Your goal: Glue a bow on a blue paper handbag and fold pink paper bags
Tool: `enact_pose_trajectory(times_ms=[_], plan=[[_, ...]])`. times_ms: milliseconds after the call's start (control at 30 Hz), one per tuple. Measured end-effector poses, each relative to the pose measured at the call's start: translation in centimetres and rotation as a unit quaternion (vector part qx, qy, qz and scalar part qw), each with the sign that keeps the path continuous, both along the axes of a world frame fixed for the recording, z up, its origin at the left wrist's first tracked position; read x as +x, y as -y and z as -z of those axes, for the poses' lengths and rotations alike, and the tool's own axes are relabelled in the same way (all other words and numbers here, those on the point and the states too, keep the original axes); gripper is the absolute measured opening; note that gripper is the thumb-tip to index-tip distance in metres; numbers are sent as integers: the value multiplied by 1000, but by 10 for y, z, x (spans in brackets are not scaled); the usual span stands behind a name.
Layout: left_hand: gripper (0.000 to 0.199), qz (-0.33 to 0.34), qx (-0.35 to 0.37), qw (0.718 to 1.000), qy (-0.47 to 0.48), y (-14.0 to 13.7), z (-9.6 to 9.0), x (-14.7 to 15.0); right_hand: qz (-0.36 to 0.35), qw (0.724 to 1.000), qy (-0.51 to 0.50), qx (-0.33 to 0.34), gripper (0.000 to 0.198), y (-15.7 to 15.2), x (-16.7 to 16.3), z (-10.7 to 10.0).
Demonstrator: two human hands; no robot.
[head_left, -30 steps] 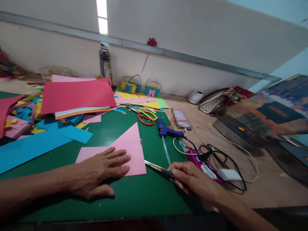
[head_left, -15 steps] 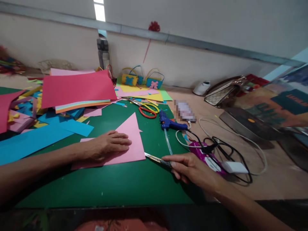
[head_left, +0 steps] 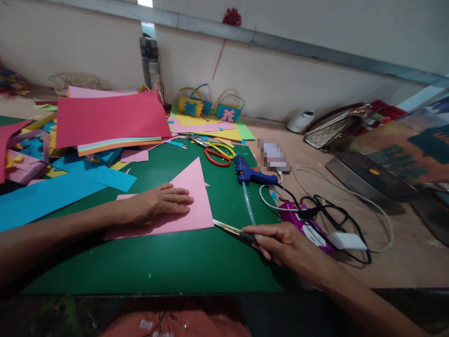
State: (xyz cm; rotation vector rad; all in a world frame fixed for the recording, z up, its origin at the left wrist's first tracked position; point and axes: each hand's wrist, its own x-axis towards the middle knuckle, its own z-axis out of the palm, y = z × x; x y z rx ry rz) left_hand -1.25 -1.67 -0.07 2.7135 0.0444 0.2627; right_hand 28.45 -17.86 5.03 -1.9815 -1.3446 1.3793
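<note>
Folded pink paper (head_left: 196, 201) with a pointed top lies on the green mat (head_left: 175, 262). Pressed flat over its middle is my left hand (head_left: 159, 206), fingers stretched to the right. My right hand (head_left: 277, 241) is closed around a utility knife (head_left: 233, 230), whose blade points left and reaches the paper's lower right corner. From this angle I cannot tell whether the blade is inside the fold. Scissors (head_left: 219, 154) with red and yellow handles lie beyond the paper, and a blue glue gun (head_left: 254, 175) rests to their right.
Stacked coloured sheets (head_left: 112, 117), blue strips (head_left: 52, 194) and paper scraps fill the left side. Small paper bags (head_left: 228, 112) stand at the back. On the right are a purple power strip (head_left: 305, 227), tangled cables (head_left: 336, 215) and a handbag (head_left: 336, 124).
The camera view has shifted slightly, so the scene sits a little higher and to the right. Both hands, the paper and the knife keep nearly the same arrangement.
</note>
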Motion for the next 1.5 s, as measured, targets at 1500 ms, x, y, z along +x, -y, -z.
enact_pose_trajectory(times_ms=[1500], plan=[[46,-24,8,1000,4,6,3,16,-43,999,11,22,37,1,-5,-1]])
